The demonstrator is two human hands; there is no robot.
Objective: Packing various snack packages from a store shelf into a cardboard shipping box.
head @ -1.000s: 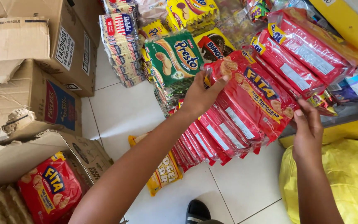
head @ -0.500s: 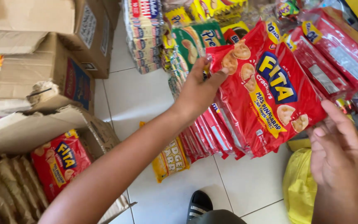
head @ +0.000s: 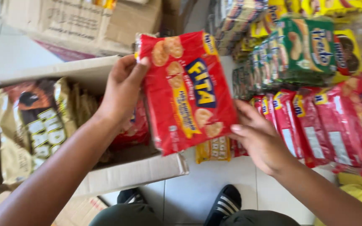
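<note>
The left hand (head: 122,90) grips the upper left edge of a red cracker pack (head: 187,90), thumb laid over the front near the top corner and the fingers wrapped behind it. The right hand (head: 260,140) meets the same pack at its lower right edge, fingers spread and pressing against the side and back, so the pack is held between both hands, upright and slightly tilted, its printed front facing the camera. The pack hangs above the right end of an open cardboard box (head: 135,173) that sits on the floor just left of the person's feet. Inside the box, under the left forearm, lie brown and tan snack bags (head: 34,125) packed side by side, and another red pack (head: 137,127) shows just behind the held one, partly hidden by it. To the right of the right hand, a row of red packs (head: 327,125) of the same kind stands on edge, leaning one against the next. Above that row is a stack of green biscuit packs (head: 298,52), and beside them yellow packs (head: 348,52) with dark round biscuits pictured on them. A small yellow pack (head: 214,150) lies on the white tiled floor (head: 197,188) just below the held pack. More cardboard boxes (head: 80,25) stand beyond the open one. A black sandal with white stripes (head: 225,203) shows at the bottom edge.
</note>
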